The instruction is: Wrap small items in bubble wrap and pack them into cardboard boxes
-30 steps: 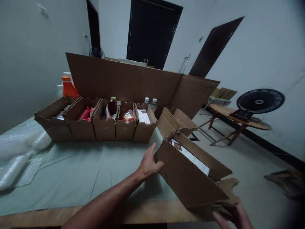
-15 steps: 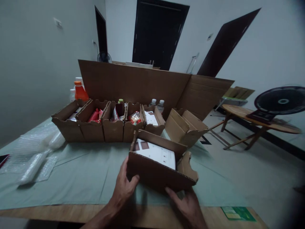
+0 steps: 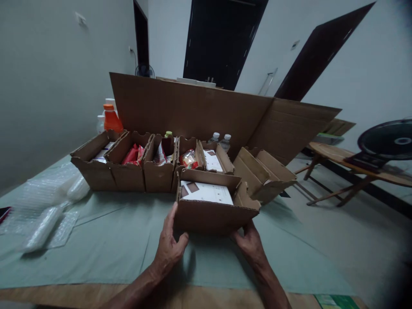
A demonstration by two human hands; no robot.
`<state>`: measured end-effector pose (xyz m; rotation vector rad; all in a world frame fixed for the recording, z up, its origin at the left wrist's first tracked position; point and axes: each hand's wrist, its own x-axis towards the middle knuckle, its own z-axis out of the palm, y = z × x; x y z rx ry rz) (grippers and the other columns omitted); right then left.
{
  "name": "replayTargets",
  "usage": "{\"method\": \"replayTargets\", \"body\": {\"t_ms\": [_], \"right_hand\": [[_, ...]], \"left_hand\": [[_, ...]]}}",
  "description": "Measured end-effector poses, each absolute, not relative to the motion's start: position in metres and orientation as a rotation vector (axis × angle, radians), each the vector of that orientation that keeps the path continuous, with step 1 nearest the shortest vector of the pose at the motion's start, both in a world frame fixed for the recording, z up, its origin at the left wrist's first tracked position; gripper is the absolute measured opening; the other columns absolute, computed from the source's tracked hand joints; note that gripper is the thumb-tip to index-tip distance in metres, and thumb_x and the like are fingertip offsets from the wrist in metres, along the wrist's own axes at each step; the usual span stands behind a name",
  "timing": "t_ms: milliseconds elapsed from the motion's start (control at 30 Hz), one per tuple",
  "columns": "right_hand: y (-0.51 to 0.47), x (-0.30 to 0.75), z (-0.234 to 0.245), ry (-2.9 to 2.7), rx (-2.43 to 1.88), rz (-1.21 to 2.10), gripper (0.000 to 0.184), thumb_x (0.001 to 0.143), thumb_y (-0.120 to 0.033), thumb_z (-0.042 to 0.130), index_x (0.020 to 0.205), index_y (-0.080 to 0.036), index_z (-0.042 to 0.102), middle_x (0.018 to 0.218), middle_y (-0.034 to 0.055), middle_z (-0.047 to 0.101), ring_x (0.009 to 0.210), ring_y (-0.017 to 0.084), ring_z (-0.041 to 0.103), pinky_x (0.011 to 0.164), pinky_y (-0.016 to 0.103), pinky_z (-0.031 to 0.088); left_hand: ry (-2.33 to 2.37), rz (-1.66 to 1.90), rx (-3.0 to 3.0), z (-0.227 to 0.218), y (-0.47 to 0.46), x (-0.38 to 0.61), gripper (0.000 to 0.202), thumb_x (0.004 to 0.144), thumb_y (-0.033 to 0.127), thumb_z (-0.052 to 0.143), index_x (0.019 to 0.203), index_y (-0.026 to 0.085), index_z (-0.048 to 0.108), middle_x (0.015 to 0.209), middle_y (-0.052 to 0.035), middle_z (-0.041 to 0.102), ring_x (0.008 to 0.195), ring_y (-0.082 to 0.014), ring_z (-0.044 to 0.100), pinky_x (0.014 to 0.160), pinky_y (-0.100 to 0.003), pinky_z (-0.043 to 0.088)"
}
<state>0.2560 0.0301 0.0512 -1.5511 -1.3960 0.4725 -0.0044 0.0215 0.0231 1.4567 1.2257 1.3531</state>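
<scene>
An open-topped cardboard box [image 3: 214, 218] is held between my two hands over the green cloth. Inside it lies a white carton [image 3: 207, 193] with brown squares printed on it. My left hand [image 3: 170, 243] grips the left end, its fingers along the side and its thumb apart at the front. At the lower right corner, my right hand [image 3: 252, 245] supports the box, its fingertips partly hidden beneath and behind. Just behind stands a row of similar cardboard boxes [image 3: 159, 177], holding red packets [image 3: 131, 155], a wrapped snack [image 3: 189, 159] and another white carton [image 3: 212, 160].
Bubble wrap [image 3: 48, 214] lies on the left of the green cloth [image 3: 112, 244]. Two cardboard boxes [image 3: 264, 174] stand at the right. A tall cardboard screen [image 3: 193, 107] closes off the back, beside an orange bottle [image 3: 111, 119]. A fan [image 3: 386, 143] rests on a wooden table at right.
Both hands have moved the held box away from me, closer to the row, and turned it more level. My right hand has shifted toward its right end. The camera view has moved slightly.
</scene>
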Motion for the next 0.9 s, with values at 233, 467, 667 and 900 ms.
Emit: {"method": "replayTargets", "body": {"t_ms": [233,467,667,900], "right_hand": [[0.019,0.275,0.035,-1.313,-1.496,0.487,0.045,0.076,-0.042,0.066,0.114,-0.020,0.064,0.106,0.0106,0.072,0.103,0.027,0.066,0.093,0.037,0.050],[0.013,0.305,0.026,-1.123,-1.448,0.389,0.048,0.077,-0.040,0.069,0.120,-0.021,0.062,0.109,0.0099,0.071,0.107,0.028,0.064,0.096,0.039,0.048],[0.020,0.311,0.027,-0.996,-1.427,0.393,0.058,0.079,-0.045,0.068,0.130,-0.019,0.055,0.122,0.0134,0.065,0.117,0.029,0.059,0.103,0.044,0.043],[0.016,0.310,0.022,-0.866,-1.493,0.195,0.060,0.081,-0.048,0.065,0.132,-0.017,0.054,0.122,0.0151,0.063,0.112,0.030,0.060,0.101,0.048,0.043]], "left_hand": [[1.195,1.262,1.394,0.020,0.019,0.005,0.076,0.080,0.020,0.056,0.152,0.023,0.033,0.154,-0.0125,0.044,0.139,-0.0303,0.045,0.110,-0.046,0.044],[1.054,1.202,1.547,0.015,0.016,0.039,0.081,0.075,0.015,0.057,0.153,0.021,0.034,0.160,-0.0114,0.036,0.149,-0.0312,0.030,0.124,-0.051,0.024],[1.039,1.220,1.620,0.007,0.023,0.065,0.087,0.074,0.013,0.057,0.156,0.023,0.028,0.163,-0.0111,0.028,0.152,-0.0321,0.023,0.125,-0.051,0.023],[0.938,1.136,1.731,0.006,0.024,0.073,0.093,0.073,0.016,0.060,0.158,0.025,0.023,0.166,-0.0092,0.023,0.154,-0.0342,0.018,0.124,-0.053,0.020]]}}
